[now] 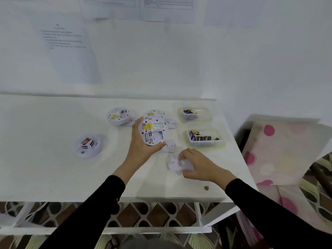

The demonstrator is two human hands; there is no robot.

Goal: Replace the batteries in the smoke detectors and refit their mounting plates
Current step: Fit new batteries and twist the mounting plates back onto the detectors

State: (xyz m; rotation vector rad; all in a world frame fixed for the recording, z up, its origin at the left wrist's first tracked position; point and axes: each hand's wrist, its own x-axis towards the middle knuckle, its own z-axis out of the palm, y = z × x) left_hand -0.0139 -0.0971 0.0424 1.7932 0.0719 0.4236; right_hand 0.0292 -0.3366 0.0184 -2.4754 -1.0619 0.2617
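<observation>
Detector [154, 131] is held up above the surface [53, 159], just to the left of the tray [206, 143], with its back side to the camera. Its battery bay looks empty and a yellow label sits near its upper edge. Left grip [142, 146] holds this detector, with the palm behind it and fingers round its rim at the left and at the bottom. Right grip [199, 166] is in front of the tray, low on the surface; its curled fingers hold a round white plate [174, 164] which lies flat there. Inside the tray some batteries [203, 138] lie side by side. Just behind the tray stands a far tray [209, 115] with fewer batteries. One small white part [170, 145] lies left of the tray, partly hidden by the held detector. Far to the left of the tray a closed detector [88, 145] lies face up with a red sticker. Behind and left of the tray an open detector [119, 115] lies back up
</observation>
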